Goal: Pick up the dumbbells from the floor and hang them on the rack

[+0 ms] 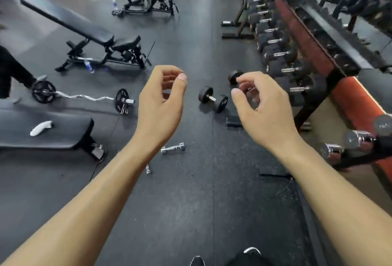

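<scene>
A black round-headed dumbbell (213, 99) lies on the dark rubber floor just ahead. A second black dumbbell (234, 77) lies behind it, partly hidden by my right hand (263, 111). Nearer to me lies a small chrome dumbbell (172, 148), and another chrome one (148, 169) peeks out beside my left forearm. My left hand (161, 106) and my right hand hover above the floor, fingers curled but apart, holding nothing. The long dumbbell rack (318, 53) runs along the right, filled with black dumbbells.
Chrome dumbbells (358, 140) sit on a lower rack at right. An EZ curl bar (82, 96) lies on the floor at left, beside a flat bench (48, 132) with a white towel. Incline benches (93, 38) and people stand further back. A black pad (233, 121) lies near the rack foot.
</scene>
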A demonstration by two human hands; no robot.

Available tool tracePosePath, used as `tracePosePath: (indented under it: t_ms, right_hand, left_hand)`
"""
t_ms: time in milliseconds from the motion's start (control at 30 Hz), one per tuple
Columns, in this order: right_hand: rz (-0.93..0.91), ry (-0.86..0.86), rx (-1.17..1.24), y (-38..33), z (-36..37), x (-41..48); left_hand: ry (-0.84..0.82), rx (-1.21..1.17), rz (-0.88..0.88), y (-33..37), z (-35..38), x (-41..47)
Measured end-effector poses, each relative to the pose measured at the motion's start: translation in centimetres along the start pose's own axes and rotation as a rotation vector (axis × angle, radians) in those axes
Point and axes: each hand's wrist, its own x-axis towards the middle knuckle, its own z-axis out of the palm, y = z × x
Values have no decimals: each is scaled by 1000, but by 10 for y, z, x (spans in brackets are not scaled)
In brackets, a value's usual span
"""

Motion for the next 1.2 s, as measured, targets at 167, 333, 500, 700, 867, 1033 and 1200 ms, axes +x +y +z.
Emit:
tracePosePath:
  t_ms: [167,333,500,700,867,1033,1200]
  right_hand:
    - [32,-163,63,11,50,-4]
    - [37,-308,191,17,104,12]
    - [42,-445,307,13,181,21]
    - [60,-644,381,-4,296,29]
    - [95,-781,344,-4,410,51]
    - [244,-941,308,41,526,74]
    - [331,-1035,257,105,634,78]
  left_hand:
    - [73,57,-123,-40,-23,-5]
    - [209,168,-243,-62,-63,2]
    - [325,247,-358,-96,-101,-4]
    - [416,276,-526,-175,-149,9]
    - [390,237,-638,-274,-182,47]
    - [313,191,-787,-407,-200,79]
    - [264,187,-918,-536,-194,90]
